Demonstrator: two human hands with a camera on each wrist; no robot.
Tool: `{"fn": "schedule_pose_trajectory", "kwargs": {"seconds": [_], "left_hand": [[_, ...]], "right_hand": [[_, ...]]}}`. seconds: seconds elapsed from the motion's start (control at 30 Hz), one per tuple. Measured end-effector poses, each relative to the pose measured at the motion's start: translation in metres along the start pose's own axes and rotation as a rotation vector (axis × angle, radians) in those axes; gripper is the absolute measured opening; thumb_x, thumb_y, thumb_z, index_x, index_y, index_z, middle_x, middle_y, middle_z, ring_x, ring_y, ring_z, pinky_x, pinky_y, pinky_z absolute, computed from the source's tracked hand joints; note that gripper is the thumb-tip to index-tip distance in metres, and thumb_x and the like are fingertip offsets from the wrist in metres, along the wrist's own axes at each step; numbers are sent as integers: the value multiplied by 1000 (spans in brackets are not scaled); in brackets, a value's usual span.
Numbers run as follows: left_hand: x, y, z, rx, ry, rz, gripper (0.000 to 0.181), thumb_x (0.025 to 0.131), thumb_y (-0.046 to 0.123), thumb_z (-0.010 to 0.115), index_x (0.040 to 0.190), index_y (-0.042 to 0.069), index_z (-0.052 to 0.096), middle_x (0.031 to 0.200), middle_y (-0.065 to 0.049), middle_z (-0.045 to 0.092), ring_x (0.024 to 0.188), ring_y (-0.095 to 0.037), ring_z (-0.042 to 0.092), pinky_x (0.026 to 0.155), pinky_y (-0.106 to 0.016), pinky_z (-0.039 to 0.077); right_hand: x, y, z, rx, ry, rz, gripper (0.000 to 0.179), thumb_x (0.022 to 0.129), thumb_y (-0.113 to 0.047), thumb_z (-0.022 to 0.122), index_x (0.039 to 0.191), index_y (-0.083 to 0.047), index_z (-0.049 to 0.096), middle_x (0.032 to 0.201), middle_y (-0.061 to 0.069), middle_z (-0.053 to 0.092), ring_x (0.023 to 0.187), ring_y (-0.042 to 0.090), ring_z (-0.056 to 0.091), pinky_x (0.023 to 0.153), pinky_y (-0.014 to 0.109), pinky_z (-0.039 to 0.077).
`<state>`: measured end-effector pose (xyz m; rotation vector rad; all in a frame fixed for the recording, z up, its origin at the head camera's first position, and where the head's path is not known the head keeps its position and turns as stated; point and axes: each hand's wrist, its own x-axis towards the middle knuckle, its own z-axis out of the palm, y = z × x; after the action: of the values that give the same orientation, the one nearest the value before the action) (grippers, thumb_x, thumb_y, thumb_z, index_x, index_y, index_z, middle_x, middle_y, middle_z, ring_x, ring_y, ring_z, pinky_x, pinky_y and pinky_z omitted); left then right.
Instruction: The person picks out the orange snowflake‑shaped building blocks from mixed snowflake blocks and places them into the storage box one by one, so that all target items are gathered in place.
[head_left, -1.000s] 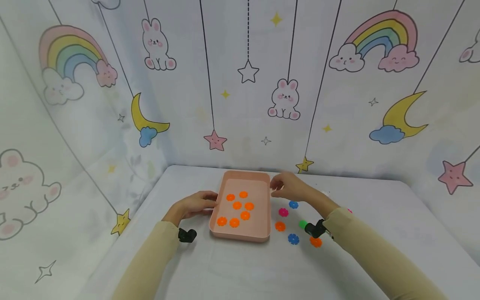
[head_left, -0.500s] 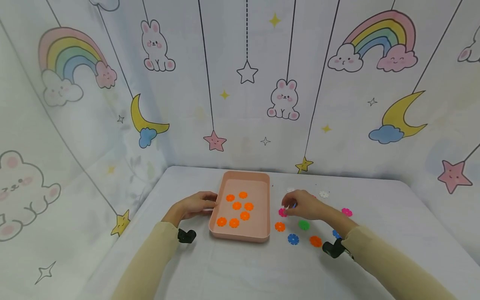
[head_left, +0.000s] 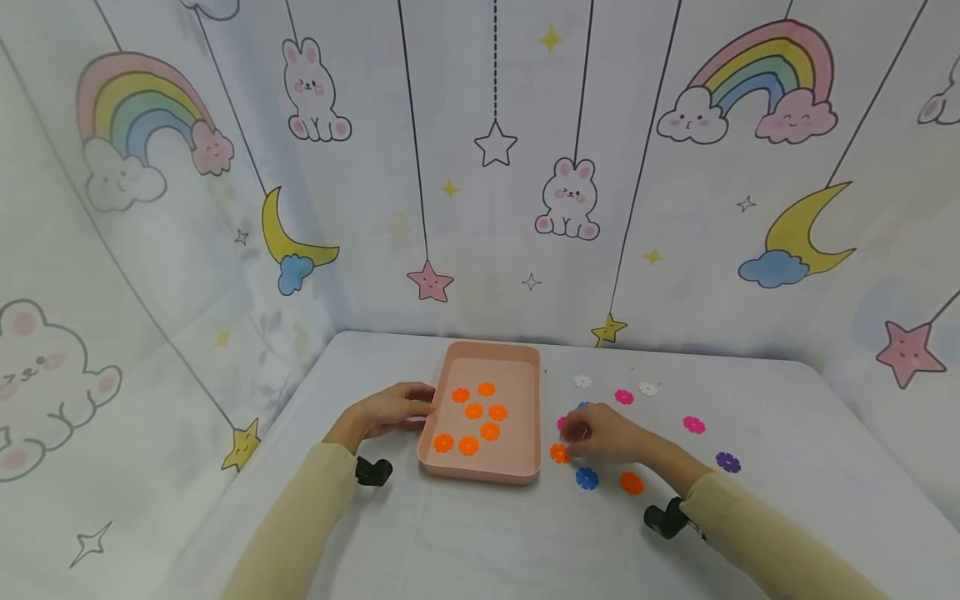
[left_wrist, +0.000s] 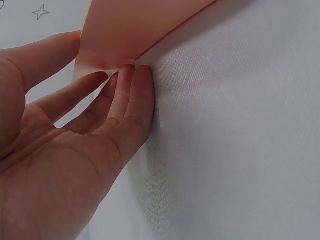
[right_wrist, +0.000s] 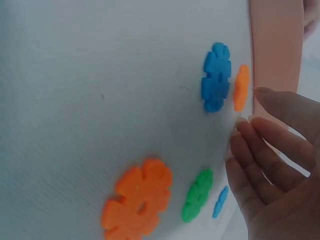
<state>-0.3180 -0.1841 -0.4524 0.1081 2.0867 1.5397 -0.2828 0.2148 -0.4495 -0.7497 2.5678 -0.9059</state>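
My left hand touches the left side of a pink tray, fingertips against its wall and lower edge in the left wrist view. Several orange flower-shaped plastic pieces lie flat inside the tray. To the right of the tray, my right hand hovers low beside an orange flower piece. In the right wrist view its thumb and fingers are apart near that orange piece, with nothing seen between them. The right hand partly covers a pink piece and a blue piece behind it.
Around the right hand lie a blue piece, another orange piece, a green piece, pink pieces, white pieces and a purple piece. A patterned cloth hangs behind the white-covered table.
My right hand has moved from the tray's right rim down and right, then on toward the orange piece near the tray. My left hand and the tray stay put.
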Motion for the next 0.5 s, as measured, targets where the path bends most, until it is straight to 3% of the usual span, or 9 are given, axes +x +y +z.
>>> {"fn": "schedule_pose_trajectory", "kwargs": {"seconds": [0.5], "left_hand": [[1,-2,0,1,10,-3,56,101,15,65,151,1,44,152,-16,47,124,-26,58,108,-45,51]], "right_hand": [[0,-5,8,-21,-5,-25,18,89,-11,79,104,-5,70,97,2,66,91,18,58,81,28,54]]}}
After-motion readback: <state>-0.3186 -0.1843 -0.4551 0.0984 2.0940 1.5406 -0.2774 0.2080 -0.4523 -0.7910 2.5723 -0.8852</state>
